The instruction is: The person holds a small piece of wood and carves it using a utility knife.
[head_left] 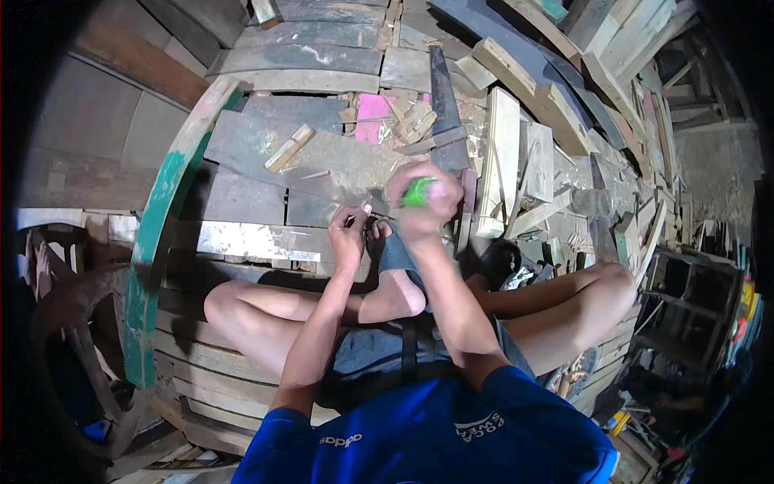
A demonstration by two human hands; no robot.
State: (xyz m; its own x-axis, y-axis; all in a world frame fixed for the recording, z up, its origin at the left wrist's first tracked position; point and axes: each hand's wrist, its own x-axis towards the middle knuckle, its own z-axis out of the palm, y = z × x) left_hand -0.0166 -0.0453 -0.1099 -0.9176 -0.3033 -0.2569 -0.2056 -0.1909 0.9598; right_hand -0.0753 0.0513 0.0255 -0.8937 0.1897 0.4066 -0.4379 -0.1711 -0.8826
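Note:
My right hand [426, 194], smeared by motion, is wrapped round a bright green object [418, 190], perhaps a tool handle, just above my bare foot [395, 294]. My left hand [348, 228] is pinched near the toes, a little lower and to the left; what is between its fingertips is too small to make out. A dark grey piece [397, 246], its kind unclear, lies along the foot. I sit cross-legged on rough wooden boards [242, 194].
A long board with green paint [165, 242] runs along my left. Offcuts [415, 121] and pink scraps [372, 109] lie ahead. Stacked planks [504, 161] and loose wood fill the right side. A cluttered dark rack [685, 298] stands at the far right.

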